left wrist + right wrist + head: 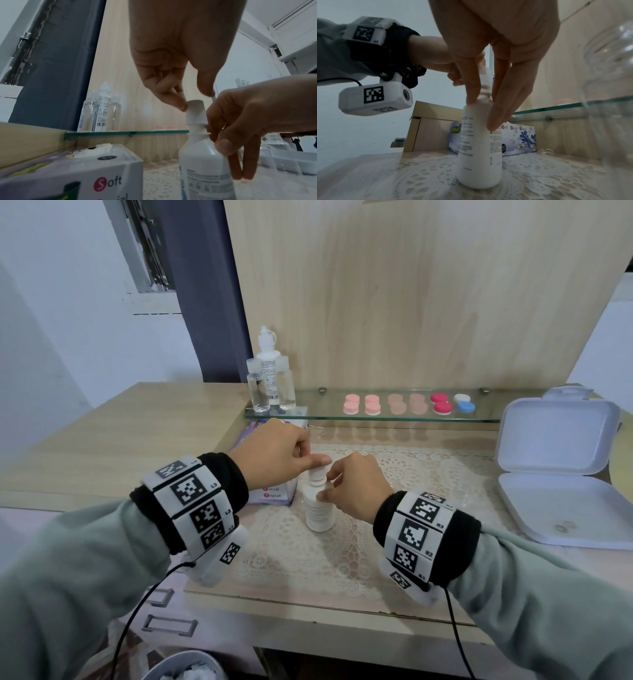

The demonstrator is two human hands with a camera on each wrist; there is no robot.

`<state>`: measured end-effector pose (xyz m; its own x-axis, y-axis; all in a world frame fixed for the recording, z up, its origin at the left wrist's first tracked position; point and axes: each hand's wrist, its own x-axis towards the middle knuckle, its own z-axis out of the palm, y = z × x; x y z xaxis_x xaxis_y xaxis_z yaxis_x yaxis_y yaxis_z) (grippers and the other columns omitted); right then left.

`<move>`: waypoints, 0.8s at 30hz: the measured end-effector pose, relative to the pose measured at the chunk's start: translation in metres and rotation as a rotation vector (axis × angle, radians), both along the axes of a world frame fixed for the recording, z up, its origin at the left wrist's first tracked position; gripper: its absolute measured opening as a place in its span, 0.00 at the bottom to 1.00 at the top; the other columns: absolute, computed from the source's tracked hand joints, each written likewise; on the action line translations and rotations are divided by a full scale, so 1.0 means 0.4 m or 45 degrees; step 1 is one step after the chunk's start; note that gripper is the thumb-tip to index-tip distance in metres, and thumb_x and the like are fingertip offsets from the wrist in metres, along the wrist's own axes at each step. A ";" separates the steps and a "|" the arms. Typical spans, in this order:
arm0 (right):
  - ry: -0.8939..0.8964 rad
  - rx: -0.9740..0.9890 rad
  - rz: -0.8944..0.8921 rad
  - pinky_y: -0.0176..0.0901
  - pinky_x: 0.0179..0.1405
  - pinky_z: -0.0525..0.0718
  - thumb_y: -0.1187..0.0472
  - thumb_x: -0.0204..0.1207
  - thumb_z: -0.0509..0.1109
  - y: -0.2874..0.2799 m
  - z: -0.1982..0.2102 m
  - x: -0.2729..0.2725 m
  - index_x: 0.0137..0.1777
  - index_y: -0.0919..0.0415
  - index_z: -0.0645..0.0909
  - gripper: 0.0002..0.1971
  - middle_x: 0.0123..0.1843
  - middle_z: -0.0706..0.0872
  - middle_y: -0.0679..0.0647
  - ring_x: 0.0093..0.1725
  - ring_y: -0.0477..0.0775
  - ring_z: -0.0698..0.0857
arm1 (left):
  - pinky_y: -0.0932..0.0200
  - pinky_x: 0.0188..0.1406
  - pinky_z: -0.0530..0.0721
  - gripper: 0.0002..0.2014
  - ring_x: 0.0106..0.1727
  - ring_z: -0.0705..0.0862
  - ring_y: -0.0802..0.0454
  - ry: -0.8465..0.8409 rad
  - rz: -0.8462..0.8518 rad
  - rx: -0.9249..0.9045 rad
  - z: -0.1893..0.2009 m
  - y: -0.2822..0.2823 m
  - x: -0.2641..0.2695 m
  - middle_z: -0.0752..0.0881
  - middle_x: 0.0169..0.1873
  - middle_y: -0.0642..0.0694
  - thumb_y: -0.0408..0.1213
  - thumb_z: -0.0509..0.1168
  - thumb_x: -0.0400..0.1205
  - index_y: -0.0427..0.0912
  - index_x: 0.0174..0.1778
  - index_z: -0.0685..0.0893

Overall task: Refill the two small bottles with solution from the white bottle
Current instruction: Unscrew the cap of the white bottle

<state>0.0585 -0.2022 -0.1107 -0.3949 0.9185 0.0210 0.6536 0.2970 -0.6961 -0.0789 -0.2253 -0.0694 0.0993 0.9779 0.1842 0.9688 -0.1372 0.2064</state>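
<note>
Left hand (pixel 274 455): over the top of the white bottle; thumb and forefinger pinch its cap (pixel 195 106) from either side, other fingers curled in toward the palm.
Right hand (pixel 356 486): steadies the bottle at shoulder and neck; thumb on the near side, fingers (pixel 503 102) long and nearly straight down the far side, clamped on the bottle.
White bottle (pixel 320 510): upright on the lace mat (pixel 394 529), between both hands, cap on; printed label on the body, text too blurred to read.
Two small bottles (pixel 257 386): clear, capped, upright at the left end of the glass shelf (pixel 411 417), one on each side of a taller white dropper bottle (pixel 269 371) and close against it; well apart from the hands.
Tissue box (pixel 274 491): on the desk just left of the white bottle, partly under the left hand; a tissue sticks out of its top.
Lens cases (pixel 407 404): row of pink, tan, red and one blue-and-white pair along the shelf.
White hinged case (pixel 561 463): open, at the right end of the desk.
</note>
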 end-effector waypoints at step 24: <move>-0.038 0.042 0.057 0.46 0.41 0.79 0.60 0.64 0.77 0.008 -0.005 -0.003 0.46 0.70 0.83 0.15 0.40 0.81 0.57 0.41 0.54 0.79 | 0.79 0.35 0.70 0.17 0.26 0.71 0.63 0.016 -0.006 0.102 -0.010 0.005 0.012 0.75 0.25 0.55 0.54 0.62 0.77 0.43 0.34 0.78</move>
<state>0.0572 -0.1990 -0.1129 -0.4365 0.8989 0.0389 0.6596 0.3491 -0.6656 -0.0739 -0.2234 -0.0734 0.1066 0.9596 0.2604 0.9706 -0.1573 0.1823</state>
